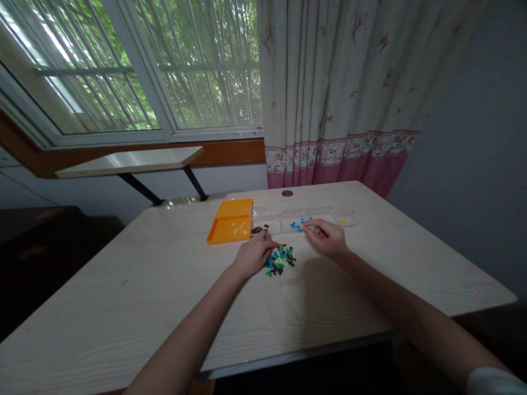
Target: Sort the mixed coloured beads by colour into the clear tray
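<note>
My left hand (252, 257) hovers at the left edge of a pile of small blue, green and brown pieces (282, 260). Its fingers point towards small brown pieces (260, 229) at the left end of a clear plastic tray (273, 225); one digit sticks out to the right, apart from the others. My right hand (328, 237) is closed in a pinch above the tray's middle, beside small blue pieces (298, 224). Whatever lies between its fingertips is too small to make out. Yellow pieces (344, 222) lie in the right compartment.
An open orange case (230, 218) with several white pieces inside stands left of the tray. Behind it, a raised shelf (135, 160) on black legs rises from the table (164, 285). A round brown cable hole (287, 193) sits near the back edge, before the curtain (337, 99).
</note>
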### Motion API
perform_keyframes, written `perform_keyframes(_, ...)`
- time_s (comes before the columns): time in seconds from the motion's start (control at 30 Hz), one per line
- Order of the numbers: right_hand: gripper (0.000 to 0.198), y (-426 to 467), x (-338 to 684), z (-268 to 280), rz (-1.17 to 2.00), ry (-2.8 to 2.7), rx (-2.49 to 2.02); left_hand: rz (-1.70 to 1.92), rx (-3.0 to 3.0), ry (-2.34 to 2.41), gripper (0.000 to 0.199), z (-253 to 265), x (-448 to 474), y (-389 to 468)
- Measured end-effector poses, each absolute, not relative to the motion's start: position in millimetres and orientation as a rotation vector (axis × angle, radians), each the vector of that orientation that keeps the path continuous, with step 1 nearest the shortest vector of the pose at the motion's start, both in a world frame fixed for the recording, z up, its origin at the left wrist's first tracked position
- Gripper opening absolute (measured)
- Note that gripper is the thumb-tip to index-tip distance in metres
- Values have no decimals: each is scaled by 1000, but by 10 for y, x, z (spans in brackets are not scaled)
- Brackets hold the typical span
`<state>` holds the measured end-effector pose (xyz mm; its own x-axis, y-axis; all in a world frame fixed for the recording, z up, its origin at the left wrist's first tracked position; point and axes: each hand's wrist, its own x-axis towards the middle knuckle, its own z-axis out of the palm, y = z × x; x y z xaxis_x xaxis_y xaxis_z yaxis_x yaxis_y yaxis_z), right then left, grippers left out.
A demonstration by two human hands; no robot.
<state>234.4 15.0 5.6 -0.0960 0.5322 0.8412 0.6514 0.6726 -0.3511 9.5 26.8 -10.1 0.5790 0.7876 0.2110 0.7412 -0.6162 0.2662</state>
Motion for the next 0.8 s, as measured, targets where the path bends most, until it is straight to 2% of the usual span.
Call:
perform_keyframes(0.3,11,152,2362,78,-242,-1769,-896,479,2681,1375,23,-75,56,279)
perform_keyframes(0.5,16,171,2397,93,-310,-1855,-923,401,2682,1436,25,-65,56,266)
perform_keyframes(0.63,22,228,2607,192,-331,-2017,-1100,344,2688,1457,24,-61,50,264)
perform_keyframes(0.8,23,399,3132,308,-253,-2003,-1574,336,2673,1466,23,-56,45,269)
